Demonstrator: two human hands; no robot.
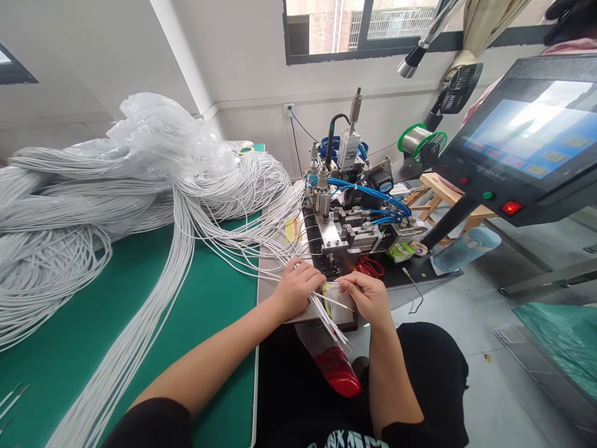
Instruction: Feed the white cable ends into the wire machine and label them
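Note:
A bunch of thin white cables (329,320) passes under my left hand (298,289), whose fingers are closed around it. The cut ends fan out below that hand toward my lap, some with a reddish tip. My right hand (366,295) pinches the end of a single white cable (332,283) between thumb and fingers, slightly right of the left hand. Both hands are in front of a bench machine (331,233) with metal cylinders and blue air hoses. From the left hand the cables run back left to a large heap of white cable (242,186).
Plastic sheeting (163,134) covers part of the heap on the green table (214,323). A control screen (532,137) stands at the right. Behind the machine is a green-rimmed wire spool (417,142). A red pedal-like object (342,376) is below the hands.

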